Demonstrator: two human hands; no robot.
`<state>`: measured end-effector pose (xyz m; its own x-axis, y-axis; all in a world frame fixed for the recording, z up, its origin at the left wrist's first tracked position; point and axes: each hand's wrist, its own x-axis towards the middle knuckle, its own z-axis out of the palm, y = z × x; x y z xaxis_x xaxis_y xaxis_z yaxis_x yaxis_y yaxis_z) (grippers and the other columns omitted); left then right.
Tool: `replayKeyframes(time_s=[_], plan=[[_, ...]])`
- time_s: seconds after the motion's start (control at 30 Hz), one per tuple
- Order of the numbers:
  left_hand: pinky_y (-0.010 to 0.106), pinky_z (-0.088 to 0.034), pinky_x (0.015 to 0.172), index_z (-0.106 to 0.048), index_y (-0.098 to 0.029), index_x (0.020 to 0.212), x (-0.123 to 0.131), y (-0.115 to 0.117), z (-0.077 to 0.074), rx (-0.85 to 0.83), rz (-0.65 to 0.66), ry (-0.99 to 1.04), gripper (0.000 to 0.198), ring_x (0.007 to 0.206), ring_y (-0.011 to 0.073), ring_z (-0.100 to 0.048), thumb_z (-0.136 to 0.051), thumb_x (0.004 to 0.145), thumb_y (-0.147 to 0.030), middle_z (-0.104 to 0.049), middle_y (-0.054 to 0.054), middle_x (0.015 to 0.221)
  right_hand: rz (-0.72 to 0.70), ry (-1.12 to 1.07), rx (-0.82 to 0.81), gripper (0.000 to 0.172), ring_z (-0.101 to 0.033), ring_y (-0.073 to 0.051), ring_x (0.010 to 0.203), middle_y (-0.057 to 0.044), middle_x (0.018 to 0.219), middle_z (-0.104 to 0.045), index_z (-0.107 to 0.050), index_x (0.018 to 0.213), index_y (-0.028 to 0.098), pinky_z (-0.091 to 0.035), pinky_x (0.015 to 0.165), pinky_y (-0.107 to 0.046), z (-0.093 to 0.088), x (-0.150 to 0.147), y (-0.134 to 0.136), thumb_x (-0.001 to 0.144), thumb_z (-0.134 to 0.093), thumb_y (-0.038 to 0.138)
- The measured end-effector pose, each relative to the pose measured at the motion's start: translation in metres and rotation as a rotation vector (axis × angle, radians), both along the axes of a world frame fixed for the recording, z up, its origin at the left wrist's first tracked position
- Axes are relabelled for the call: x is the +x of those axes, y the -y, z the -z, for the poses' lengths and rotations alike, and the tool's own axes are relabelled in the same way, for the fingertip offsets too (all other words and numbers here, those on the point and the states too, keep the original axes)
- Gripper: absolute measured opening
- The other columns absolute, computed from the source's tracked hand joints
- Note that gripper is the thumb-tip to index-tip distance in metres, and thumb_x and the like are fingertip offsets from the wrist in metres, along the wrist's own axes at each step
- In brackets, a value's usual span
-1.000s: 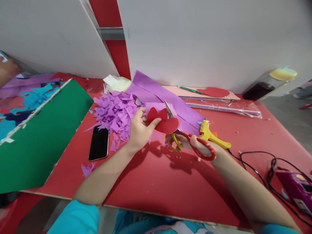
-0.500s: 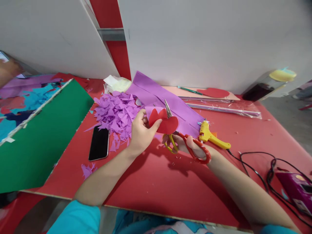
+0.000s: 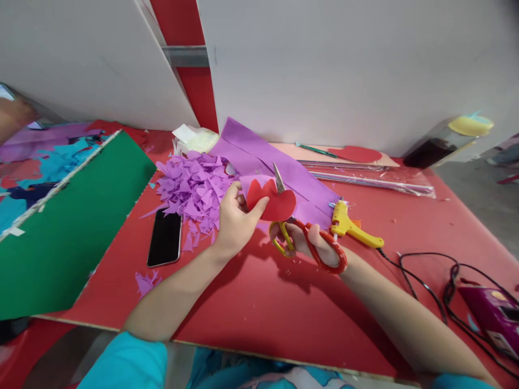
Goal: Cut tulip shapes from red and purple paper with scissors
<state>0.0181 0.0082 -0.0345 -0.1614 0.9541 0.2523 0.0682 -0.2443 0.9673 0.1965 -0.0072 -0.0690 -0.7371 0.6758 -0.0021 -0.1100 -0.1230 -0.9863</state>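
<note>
My left hand (image 3: pixel 239 220) pinches a red scalloped paper shape (image 3: pixel 278 206) together with a piece of purple paper behind it, thumb on the front. In my right hand (image 3: pixel 306 241) are scissors (image 3: pixel 329 254) with one red and one yellow handle loop, the fingers through the loops. Their silver blade tip points up past the top edge of the red paper; the rest of the blades is hidden behind it. Both hands hover above the red table (image 3: pixel 259 308). Left of my left hand lies a heap of purple paper cuttings (image 3: pixel 194 186).
A black phone (image 3: pixel 164 237), a green board (image 3: pixel 77 227), purple sheets (image 3: pixel 279 156) and a yellow glue gun (image 3: pixel 351 227) lie around. Black cable (image 3: pixel 425 259) and a purple box (image 3: pixel 492 319) are at right, a dark-filled bottle (image 3: pixel 446 141) behind. Another person's hand (image 3: pixel 16 116) shows far left.
The scissors and my right hand have shifted slightly left, and the handle loops sit a little closer together. The red paper has moved very slightly left and up.
</note>
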Motion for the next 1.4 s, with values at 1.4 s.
replayKeyframes(time_s=[1.4], plan=[[0.020, -0.055, 0.056, -0.046, -0.020, 0.088, 0.007, -0.001, 0.013, 0.127, 0.002, 0.095, 0.029, 0.060, 0.0096, -0.063, -0.069, 0.071, -0.018, -0.062, -0.004, 0.068, 0.131, -0.047, 0.036, 0.064, -0.032, -0.014, 0.057, -0.001, 0.079, -0.044, -0.053, 0.099, 0.025, -0.032, 0.053, -0.031, 0.009, -0.015, 0.012, 0.079, -0.023, 0.078]])
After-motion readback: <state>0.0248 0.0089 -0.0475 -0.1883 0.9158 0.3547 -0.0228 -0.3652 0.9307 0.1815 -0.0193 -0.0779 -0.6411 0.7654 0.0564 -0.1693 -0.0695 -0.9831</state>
